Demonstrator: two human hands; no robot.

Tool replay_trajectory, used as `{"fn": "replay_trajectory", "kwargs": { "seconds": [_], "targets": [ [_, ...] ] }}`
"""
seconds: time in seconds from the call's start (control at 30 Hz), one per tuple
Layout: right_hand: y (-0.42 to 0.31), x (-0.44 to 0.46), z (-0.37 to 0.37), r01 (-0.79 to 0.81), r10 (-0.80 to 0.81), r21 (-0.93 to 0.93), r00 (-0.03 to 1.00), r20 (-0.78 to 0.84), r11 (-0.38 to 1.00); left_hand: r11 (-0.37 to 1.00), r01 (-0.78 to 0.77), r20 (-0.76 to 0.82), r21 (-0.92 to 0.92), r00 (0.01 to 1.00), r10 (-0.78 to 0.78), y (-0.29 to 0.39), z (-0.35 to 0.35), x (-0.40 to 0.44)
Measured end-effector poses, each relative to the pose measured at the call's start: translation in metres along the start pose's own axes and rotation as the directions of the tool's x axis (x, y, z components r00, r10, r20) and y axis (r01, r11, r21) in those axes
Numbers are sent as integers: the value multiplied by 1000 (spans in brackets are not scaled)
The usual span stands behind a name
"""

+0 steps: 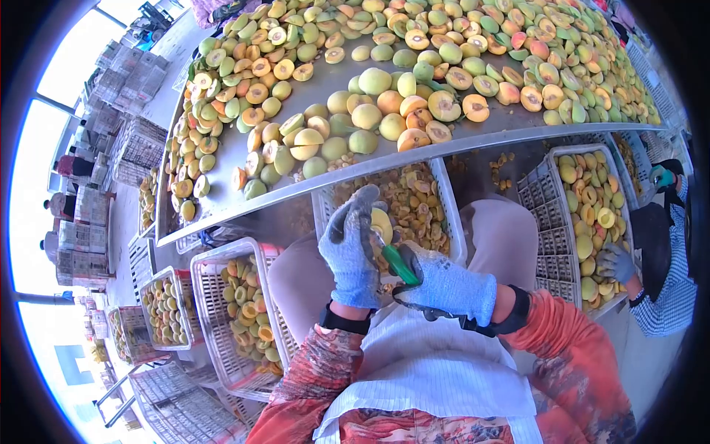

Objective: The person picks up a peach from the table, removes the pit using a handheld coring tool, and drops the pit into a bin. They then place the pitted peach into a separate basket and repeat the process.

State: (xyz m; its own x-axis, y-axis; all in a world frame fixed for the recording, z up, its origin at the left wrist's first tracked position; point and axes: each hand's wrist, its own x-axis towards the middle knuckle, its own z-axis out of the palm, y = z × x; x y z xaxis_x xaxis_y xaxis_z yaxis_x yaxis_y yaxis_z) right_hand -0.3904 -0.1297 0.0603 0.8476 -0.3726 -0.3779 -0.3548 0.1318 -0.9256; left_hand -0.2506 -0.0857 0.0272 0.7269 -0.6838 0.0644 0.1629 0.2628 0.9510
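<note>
In my gloved left hand (350, 248) is a cut yellow peach half (381, 223), held between the thumb and fingers. My gloved right hand (447, 287) is wrapped round a green-handled hand tool (400, 265). Its short metal end meets the cut face of the fruit; the exact shape of that tip is too small to tell. Both hands are above a white crate (452, 214) between my knees, with cut fruit pieces and scraps (420, 211) in it. Just past the hands, whole and halved peaches (366, 116) lie on the metal table.
The raised metal table edge (488, 142) runs across in front of me. Crates of peach halves stand at left (255, 314) and right (588, 214). At the right, a co-worker's gloved hand (615, 264) rests on the fruit. Stacked crates (137, 152) stand farther left.
</note>
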Motion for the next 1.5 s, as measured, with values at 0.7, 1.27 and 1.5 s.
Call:
{"fn": "replay_trajectory", "kwargs": {
  "seconds": [0.7,1.27,1.5],
  "targets": [
    [13,40,-21,-314,105,594,927,360,741,773,634,217,28,751,-624,1,-17,49],
    [4,29,-14,-106,-18,619,982,190,778,634,651,148,-418,737,-660,-6,-12,44],
    [83,68,-26,108,-132,-159,980,-150,981,734,469,1,-491,843,-537,12,-69,58]
  ]
}}
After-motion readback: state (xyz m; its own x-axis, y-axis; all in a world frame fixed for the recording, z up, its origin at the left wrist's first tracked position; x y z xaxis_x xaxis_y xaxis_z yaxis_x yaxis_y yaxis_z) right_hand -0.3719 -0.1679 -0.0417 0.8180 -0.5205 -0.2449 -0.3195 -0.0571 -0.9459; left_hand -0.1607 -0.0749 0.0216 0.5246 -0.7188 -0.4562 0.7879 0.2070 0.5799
